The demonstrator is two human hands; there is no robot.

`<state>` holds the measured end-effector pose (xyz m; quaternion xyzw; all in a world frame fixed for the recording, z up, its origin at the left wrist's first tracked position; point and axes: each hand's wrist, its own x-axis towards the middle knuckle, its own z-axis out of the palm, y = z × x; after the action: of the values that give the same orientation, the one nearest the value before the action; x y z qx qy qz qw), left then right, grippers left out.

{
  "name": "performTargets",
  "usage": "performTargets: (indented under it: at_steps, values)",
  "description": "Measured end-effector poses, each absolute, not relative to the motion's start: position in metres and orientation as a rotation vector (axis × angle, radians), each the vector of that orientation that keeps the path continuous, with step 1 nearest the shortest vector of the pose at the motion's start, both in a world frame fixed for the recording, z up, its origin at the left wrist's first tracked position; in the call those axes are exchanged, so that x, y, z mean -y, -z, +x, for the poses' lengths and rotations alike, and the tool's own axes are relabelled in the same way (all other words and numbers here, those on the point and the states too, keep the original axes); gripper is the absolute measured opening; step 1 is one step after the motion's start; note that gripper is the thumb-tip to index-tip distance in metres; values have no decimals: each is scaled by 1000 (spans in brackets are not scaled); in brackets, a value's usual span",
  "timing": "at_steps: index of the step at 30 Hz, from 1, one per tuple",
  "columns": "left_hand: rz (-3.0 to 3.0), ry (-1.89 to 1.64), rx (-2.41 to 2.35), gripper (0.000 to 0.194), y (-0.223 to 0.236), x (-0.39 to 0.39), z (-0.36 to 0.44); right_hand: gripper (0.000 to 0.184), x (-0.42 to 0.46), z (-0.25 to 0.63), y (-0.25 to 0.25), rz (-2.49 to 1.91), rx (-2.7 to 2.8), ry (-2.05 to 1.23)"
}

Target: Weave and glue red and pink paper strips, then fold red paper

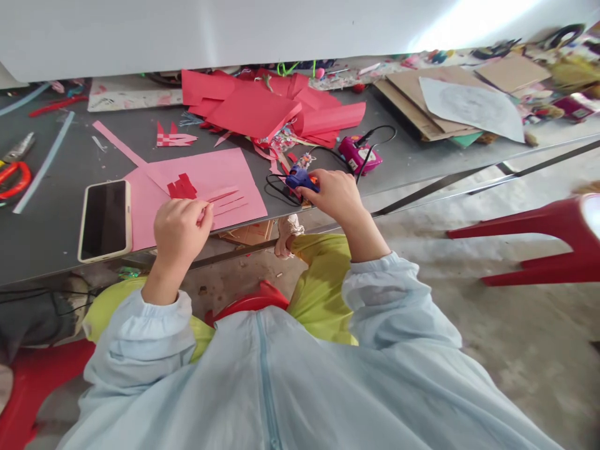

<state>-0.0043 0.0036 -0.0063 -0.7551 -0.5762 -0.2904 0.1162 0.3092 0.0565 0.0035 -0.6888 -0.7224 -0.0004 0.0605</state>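
My right hand (335, 194) is closed around a small blue hot glue gun (297, 177) at the table's front edge. A black cable runs near it to a magenta socket block (360, 155). My left hand (180, 226) is pinched shut over the front edge of a pink paper sheet (239, 172); a tiny reddish bit shows at its fingers, too small to name. Just beyond that hand lies a cut red paper piece (182, 187). Thin strips or slits show on the sheet beside it. Farther back is a woven red and pink paper piece (174, 135).
A phone (105, 219) overlaps the sheet's left side. Scissors with red handles (16, 178) lie at far left. Red paper sheets (253, 109) pile at the back, cardboard (412, 100) at the right. A red stool (553, 231) stands on the floor at right.
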Motion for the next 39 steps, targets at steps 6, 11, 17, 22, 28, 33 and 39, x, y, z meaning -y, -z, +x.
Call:
performTargets:
  at_steps: [6, 11, 17, 22, 28, 33, 39]
  values:
    - [-2132, 850, 1956, 19, -2, -5, -8, 37, -60, 309, -2, -2028, 2279, 53]
    - [-2323, 665, 1995, 4, -7, -3, -14, 31, -57, 309, -2, -2006, 2234, 28]
    - [-2348, 590, 1962, 15, 0, -2, -16, 24, -47, 323, -15, -1883, 1944, -67]
    - [-2322, 534, 1988, 17, 6, -2, -11, 40, -38, 321, -29, -1590, 1632, -493]
    - [-2241, 729, 2102, 7, -5, -3, -16, 33, -34, 309, -36, -1332, 1313, -772]
    - [-1961, 749, 2282, 8, -10, -8, -34, 27, -36, 302, -40, -1246, 1327, -910]
    - [-1936, 771, 2178, 13, 6, -14, -44, 29, -44, 278, -52, -1159, 1460, -1156]
